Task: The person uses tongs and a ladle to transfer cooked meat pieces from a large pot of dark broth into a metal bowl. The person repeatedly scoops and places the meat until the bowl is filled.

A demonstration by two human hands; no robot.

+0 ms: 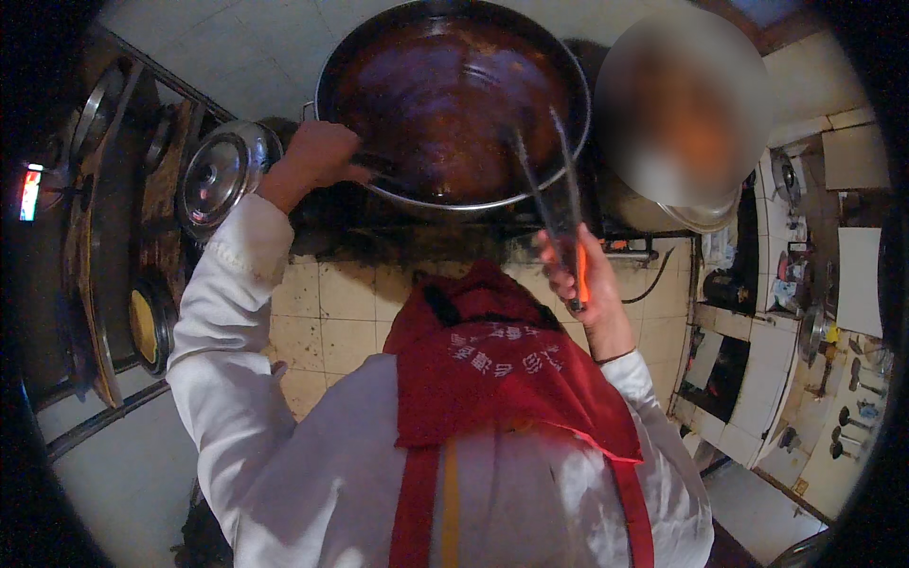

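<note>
A large round metal pot [454,206] stands before me, holding dark reddish-brown liquid [440,106] with a glossy surface. My right hand [600,284] grips long metal tongs [537,188] by their orange-and-black handle. The two tong arms reach over the pot's near right rim and stand apart, with nothing visible between the tips. At the pot's left rim, my left hand [319,153] is curled, its thumb towards the liquid. A dark shape by those fingers is too dim to make out, so whether they hold it is unclear.
Left of the pot sits a shiny round metal lid [216,174]. Farther left are wooden shelving [106,234] and a dark-rimmed round container with yellow contents [148,323]. A metal vessel [703,215] is partly covered by a blurred patch. Several ladle-like utensils [852,419] line the right wall.
</note>
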